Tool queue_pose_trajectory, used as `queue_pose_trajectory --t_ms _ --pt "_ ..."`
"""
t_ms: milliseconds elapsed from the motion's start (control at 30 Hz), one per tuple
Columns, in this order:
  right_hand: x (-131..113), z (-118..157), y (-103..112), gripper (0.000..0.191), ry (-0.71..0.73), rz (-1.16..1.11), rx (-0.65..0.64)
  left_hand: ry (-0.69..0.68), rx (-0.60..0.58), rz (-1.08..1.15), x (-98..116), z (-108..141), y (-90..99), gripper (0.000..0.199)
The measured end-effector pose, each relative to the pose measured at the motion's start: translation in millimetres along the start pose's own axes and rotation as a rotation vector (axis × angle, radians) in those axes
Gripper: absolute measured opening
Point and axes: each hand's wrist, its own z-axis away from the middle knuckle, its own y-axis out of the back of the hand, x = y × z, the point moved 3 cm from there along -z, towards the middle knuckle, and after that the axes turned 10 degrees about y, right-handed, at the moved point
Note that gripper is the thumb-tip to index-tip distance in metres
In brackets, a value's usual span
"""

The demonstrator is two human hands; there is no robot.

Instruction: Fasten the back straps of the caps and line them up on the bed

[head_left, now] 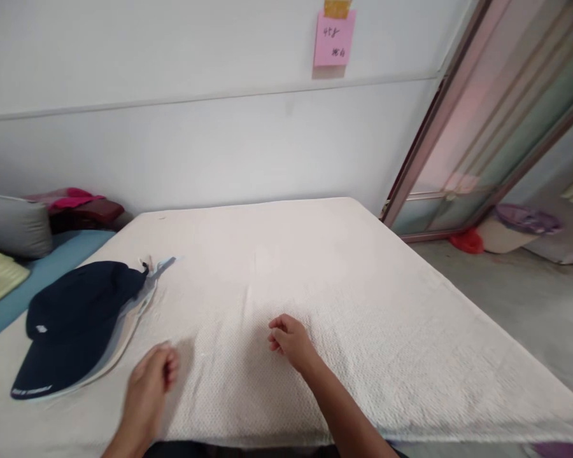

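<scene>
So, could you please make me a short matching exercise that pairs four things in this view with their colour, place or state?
1. top baseball cap
2. sticky note
3. left hand
4. cushion

A. pink, taped to the wall
B. grey, at the picture's left edge
C. loosely curled
D. navy, lying over paler caps

Pairs: 1-D, 2-A, 3-C, 4-B

top cap [76,312] — navy, white lettering [31,391] | cloth [363,267] — cream, finely patterned | note [334,39]: pink
</scene>
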Motion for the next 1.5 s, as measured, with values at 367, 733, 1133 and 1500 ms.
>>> queue_pose_trajectory --t_ms 367,733,1133,1500 --pt "-6 -1 27 0.017 0.098 0.180 -0.010 0.228 -0.523 0.151 -14 37 -182.9 0.035" --pt "-20 -16 17 0.033 0.131 0.215 0.016 0.337 -0.567 0.370 3 18 -168.8 0.032" --pt "-61 -14 11 0.072 0.291 -0.149 0.145 0.226 -0.560 0.536 54 7 -130.2 0.069" --pt "-66 -5 35 0.073 0.354 -0.090 0.229 0.187 -0.629 0.236 42 16 -141.7 0.072"
